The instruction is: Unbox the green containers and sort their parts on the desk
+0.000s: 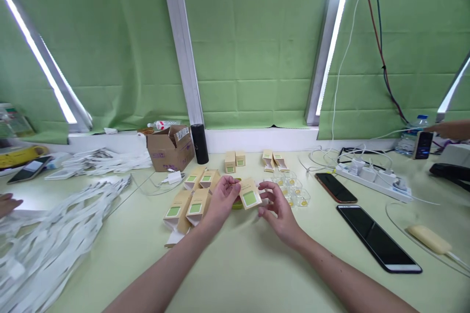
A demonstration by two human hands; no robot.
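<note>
My left hand (222, 201) and my right hand (278, 208) meet over the middle of the pale green table (235, 274). Between them sits a small tan carton with a green square (249, 193), pinched at its upper left by my left fingers; my right fingers curl at its right edge. A bit of a green round item (237, 204) shows under the carton. Several more tan cartons (189, 204) lie to the left of my left hand. Small clear plastic cups (293, 190) cluster just right of my right hand.
Two dark phones (378, 237) lie on the right, near a white power strip (370, 176) with chargers. A cardboard box (170, 148) and a black cylinder (199, 144) stand at the back. White cables (47, 234) pile on the left. Other people's hands show at far left (7, 204) and far right (450, 129).
</note>
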